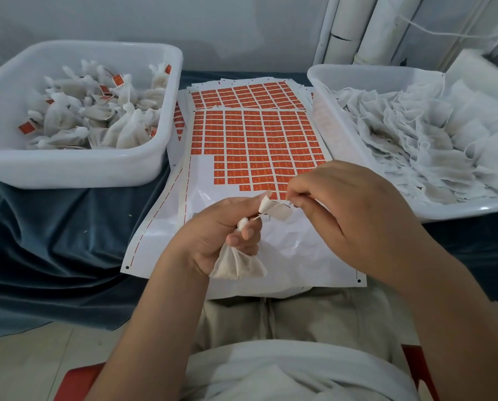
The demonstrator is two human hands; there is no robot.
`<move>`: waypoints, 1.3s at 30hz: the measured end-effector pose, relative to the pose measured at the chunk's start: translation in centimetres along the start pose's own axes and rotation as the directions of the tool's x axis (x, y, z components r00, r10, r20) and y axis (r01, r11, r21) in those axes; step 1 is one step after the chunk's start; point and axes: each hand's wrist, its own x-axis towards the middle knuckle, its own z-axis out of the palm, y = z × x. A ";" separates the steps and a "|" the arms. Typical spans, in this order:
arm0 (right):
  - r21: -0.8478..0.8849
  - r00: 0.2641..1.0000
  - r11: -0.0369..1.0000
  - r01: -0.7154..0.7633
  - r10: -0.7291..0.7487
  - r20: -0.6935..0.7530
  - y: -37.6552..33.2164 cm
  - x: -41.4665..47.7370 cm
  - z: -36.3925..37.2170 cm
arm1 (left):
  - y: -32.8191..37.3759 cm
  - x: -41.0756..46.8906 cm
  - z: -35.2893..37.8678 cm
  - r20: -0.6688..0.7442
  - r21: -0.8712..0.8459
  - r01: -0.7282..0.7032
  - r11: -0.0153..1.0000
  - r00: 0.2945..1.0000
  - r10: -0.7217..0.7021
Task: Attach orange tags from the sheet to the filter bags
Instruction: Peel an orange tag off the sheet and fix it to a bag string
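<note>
A bag (237,266) is gripped at its neck by the left hand (213,241), above a sheet (259,134) of orange tags. A folded piece (282,212), small and pale, is pinched beside the bag's top by the right hand (343,209). Tagged bags (97,120) are held in the left tub (68,166). Untagged bags (415,134) are heaped in the right tub (323,82). Both tubs are set on blue cloth (54,227).

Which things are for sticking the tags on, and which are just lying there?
For the job: filter bag in the left hand, tag pinched by the right hand, sheet of orange tags, tub of tagged bags, tub of plain bags.
Lying about: white tubes, blue cloth.
</note>
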 end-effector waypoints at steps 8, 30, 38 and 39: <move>0.007 1.000 1.000 -0.002 0.002 -0.005 0.1 0.0 0.3 | 0.0 0.1 0.6 0.010 0.012 0.024 1.000 1.000 -0.024; -0.023 1.000 1.000 -0.011 0.011 -0.026 0.8 0.2 1.7 | 0.6 -0.4 1.7 -0.300 0.484 -0.036 0.875 0.932 0.204; 0.657 0.834 0.545 -0.521 0.489 0.255 0.5 0.8 2.9 | 0.0 -0.1 2.8 -0.376 0.573 -0.275 0.772 0.749 0.546; 0.641 0.817 0.523 -0.561 0.472 0.331 0.5 0.9 3.0 | -0.1 -0.1 2.9 -0.378 0.588 -0.283 0.757 0.731 0.568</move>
